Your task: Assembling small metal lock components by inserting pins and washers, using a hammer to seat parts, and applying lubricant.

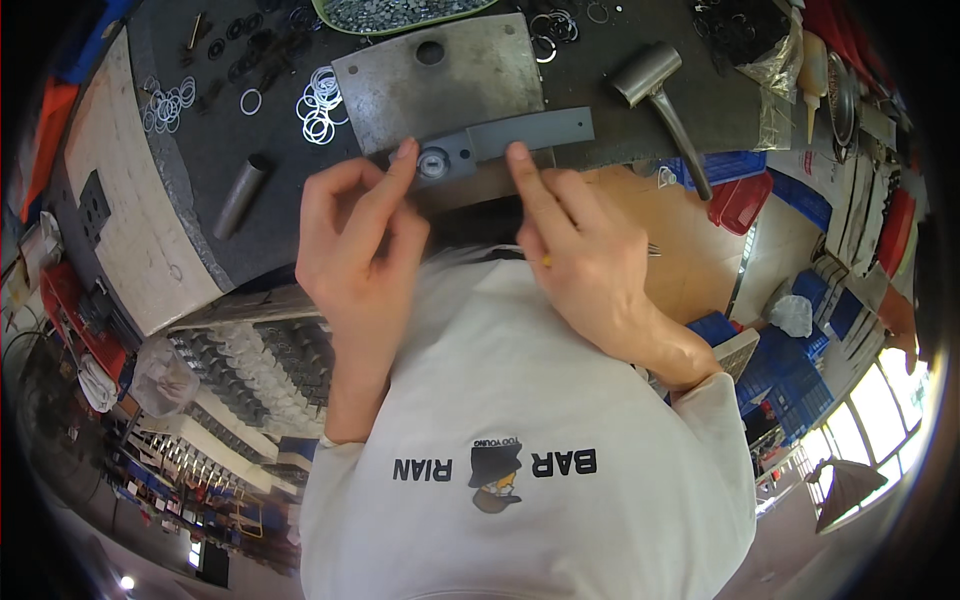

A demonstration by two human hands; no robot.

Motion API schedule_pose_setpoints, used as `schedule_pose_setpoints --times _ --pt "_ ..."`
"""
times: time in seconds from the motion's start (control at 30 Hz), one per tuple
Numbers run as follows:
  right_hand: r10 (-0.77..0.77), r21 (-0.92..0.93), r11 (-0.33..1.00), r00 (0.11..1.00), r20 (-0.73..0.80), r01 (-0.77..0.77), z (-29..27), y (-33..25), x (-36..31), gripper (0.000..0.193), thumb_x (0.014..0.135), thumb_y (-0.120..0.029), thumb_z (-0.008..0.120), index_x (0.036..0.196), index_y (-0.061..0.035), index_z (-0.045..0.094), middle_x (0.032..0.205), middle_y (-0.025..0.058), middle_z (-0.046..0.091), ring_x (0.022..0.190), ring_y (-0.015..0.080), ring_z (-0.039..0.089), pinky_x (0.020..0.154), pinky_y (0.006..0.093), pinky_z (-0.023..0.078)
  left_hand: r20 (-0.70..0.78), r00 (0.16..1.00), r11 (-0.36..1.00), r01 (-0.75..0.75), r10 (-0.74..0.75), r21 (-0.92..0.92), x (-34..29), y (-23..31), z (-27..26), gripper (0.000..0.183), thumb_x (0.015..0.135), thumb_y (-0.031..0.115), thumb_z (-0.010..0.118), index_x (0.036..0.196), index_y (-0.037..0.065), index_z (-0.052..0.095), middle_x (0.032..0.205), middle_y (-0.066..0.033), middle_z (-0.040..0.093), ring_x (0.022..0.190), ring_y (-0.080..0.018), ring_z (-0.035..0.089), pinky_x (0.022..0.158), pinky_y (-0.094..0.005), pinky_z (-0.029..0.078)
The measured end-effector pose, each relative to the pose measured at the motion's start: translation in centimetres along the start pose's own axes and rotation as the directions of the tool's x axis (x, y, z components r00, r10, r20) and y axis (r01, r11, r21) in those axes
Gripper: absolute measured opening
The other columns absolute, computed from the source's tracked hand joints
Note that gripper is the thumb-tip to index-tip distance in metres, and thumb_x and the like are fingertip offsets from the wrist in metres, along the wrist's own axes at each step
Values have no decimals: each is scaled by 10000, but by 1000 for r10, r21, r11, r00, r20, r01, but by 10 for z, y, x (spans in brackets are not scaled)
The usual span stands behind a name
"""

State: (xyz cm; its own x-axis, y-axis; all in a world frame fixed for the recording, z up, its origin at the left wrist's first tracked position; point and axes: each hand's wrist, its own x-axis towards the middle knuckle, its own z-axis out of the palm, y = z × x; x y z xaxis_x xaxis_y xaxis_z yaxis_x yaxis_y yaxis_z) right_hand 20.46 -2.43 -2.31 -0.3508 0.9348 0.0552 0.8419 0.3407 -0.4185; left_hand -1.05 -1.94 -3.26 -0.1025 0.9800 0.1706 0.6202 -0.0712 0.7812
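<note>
A flat grey metal bar (535,130) lies slantwise across the near edge of a steel plate (485,60) with a round hole. At the bar's left end sits a round metal part (434,163) with a hole in its middle. My left hand (360,240) is beside this part, one fingertip at its edge, the other fingers bent and apart, with nothing seen in them. The extended index finger of my right hand (585,250) touches the bar's near edge. My other right fingers curl around a thin tool, mostly hidden; its yellow bit (547,261) and metal tip (653,250) show.
A metal hammer (650,75) lies to the right, its handle reaching past the bench edge. White rings (320,105), black rings (232,30) and a metal tube (240,195) lie on the left. A green-rimmed tray (400,28) of small parts stands behind; a red container (740,203) is right.
</note>
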Motion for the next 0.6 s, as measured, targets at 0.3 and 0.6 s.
schedule_pose_setpoints --times 0.3,0.6 --pt "-134 -117 983 990 48 139 -10 5 4 723 771 -105 725 1480 24 671 943 28 550 731 179 570 598 305 530 -25 997 994 -70 72 79 -2 3 1 534 825 -181 721 1284 65 836 1032 -44 627 718 -92 578 673 -251 504" --pt "-199 -276 933 970 142 232 -5 -11 10 752 792 -74 699 1530 47 624 963 40 532 768 195 577 634 313 542 11 995 985 -103 103 138 -1 6 -2 552 818 -191 719 1287 75 835 1065 -43 615 716 -87 581 663 -250 496"
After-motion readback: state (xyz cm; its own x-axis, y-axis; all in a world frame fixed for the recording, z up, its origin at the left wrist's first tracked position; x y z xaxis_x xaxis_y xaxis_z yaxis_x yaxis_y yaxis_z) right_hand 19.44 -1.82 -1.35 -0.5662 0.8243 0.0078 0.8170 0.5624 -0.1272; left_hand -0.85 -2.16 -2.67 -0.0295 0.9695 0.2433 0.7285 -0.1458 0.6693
